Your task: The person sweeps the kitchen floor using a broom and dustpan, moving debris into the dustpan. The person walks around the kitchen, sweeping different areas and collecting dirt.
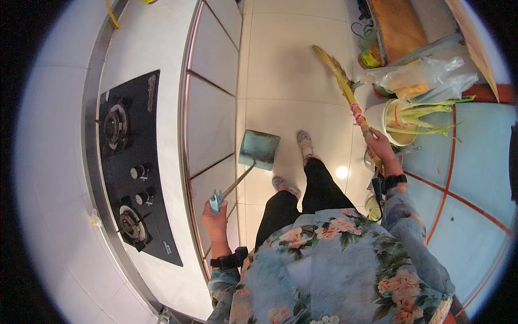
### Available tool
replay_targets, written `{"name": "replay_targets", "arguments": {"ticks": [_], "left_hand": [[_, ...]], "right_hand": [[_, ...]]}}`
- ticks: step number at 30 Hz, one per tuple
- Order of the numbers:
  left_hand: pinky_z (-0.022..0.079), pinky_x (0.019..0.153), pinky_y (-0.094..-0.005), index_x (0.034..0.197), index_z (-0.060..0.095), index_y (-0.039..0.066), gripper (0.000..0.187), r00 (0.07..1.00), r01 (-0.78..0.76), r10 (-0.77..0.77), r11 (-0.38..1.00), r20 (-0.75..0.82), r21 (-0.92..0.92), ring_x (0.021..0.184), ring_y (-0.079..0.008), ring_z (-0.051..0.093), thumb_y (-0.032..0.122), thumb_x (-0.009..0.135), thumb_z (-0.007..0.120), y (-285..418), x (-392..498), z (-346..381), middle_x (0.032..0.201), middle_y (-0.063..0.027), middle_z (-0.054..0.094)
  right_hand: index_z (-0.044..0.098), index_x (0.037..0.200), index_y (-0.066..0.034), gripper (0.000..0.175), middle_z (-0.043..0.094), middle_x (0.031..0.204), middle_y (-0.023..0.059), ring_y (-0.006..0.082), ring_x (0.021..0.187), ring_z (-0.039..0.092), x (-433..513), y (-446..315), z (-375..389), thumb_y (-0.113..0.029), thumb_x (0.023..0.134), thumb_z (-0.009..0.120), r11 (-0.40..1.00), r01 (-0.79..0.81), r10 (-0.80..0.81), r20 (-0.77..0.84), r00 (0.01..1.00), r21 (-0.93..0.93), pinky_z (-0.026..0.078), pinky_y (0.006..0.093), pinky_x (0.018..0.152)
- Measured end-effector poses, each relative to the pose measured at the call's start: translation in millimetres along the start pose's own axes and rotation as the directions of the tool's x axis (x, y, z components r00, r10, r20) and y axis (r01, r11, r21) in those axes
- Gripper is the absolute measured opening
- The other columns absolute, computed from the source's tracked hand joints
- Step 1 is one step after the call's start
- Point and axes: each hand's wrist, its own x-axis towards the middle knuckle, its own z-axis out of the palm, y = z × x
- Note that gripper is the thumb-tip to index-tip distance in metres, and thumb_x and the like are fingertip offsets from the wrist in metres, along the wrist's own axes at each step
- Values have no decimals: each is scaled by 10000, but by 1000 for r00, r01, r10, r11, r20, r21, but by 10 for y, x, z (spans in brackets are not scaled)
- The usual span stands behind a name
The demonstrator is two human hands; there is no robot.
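My left hand (215,220) grips the top of the long handle of a blue-green dustpan (259,149), beside the cabinet fronts. The dustpan's tray is at floor level, left of my feet. My right hand (379,144) is closed around the lower handle of a straw broom (346,87), bound with pink ties. The broom points away from me, its bristles over the tiled floor (295,60) at the upper middle; whether they touch the tiles I cannot tell.
On the left runs a white counter (174,162) with a black gas hob (137,170). To the right stand a white bucket (382,117) holding green stalks, a clear plastic bag (429,77), a wooden shelf (398,28) and blue cabinet panels (481,150). A cup-like container (373,206) is near my right forearm.
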Motion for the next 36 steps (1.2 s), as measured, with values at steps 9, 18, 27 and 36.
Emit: {"name": "replay_targets", "arguments": {"ticks": [9, 18, 27, 36], "left_hand": [[526, 690, -372, 1050, 634, 11, 347, 996, -13, 22, 994, -84, 111, 758, -267, 686, 140, 751, 755, 680, 296, 222, 853, -178, 689], [529, 674, -407, 1032, 641, 30, 349, 987, 18, 8, 987, -161, 162, 757, -328, 685, 141, 724, 763, 862, 400, 238, 817, -188, 684], [536, 687, -410, 1024, 646, 46, 352, 986, 45, -23, 990, -162, 134, 772, -356, 676, 147, 712, 771, 715, 358, 275, 831, -185, 685], [531, 642, -433, 1064, 632, 71, 365, 982, -21, 61, 976, -181, 217, 736, -369, 667, 145, 730, 761, 536, 27, 354, 808, -198, 673]], "right_hand": [[421, 1298, -50, 530, 626, 799, 222, 303, 620, 614, 1004, -30, 771, -109, 793, 568, 733, 398, -185, 402, 897, -551, 519, 427, 580], [381, 1413, -160, 695, 644, 1070, 217, 313, 925, 652, 163, -281, 827, -235, 763, 616, 755, 452, 173, 810, 561, -475, 509, 410, 805], [496, 1337, -164, 533, 676, 977, 145, 266, 772, 666, -164, -1723, 235, -308, 830, 575, 691, 397, 227, 702, 675, -604, 539, 387, 740], [515, 1327, -121, 466, 581, 695, 39, 116, 484, 508, 548, -1433, 42, -279, 889, 530, 832, 176, 65, 406, 911, -527, 484, 281, 478]]}}
